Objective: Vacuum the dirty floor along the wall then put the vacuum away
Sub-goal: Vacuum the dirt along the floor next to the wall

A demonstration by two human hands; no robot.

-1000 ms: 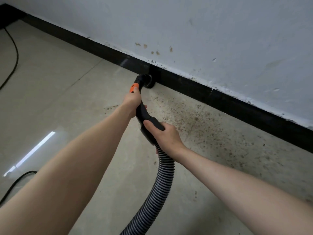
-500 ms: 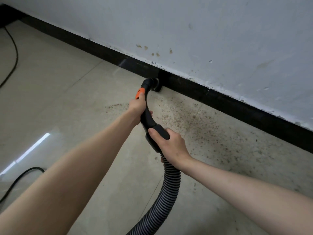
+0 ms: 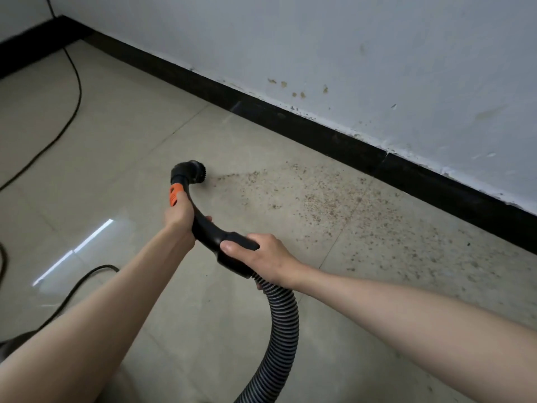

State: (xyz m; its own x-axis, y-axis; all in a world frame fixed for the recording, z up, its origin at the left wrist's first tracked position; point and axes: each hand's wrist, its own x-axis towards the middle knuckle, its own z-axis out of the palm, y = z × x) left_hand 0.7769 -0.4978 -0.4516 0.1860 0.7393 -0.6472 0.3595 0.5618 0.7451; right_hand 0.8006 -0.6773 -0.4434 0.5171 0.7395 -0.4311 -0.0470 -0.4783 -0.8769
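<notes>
1. Where the beige tiled floor reaches the far left, a black power cable trails across it from the corner, and a second loop of cable lies nearer, beside a bright strip of reflected light.
2. The left hand is wrapped around the curved black vacuum handle, fingers curled about the tube just below its orange collar.
3. Ahead of that hand, the round brush nozzle sits at floor level, at the left edge of the dirt.
4. The right hand grips the thicker rear end of the same handle, thumb on top, close behind the left hand.
5. From under the right hand the ribbed grey hose curves down to the bottom edge.
6. Right of the nozzle, brown crumbs are scattered over the floor up to the black baseboard.
7. Above it rises a stained white wall.
</notes>
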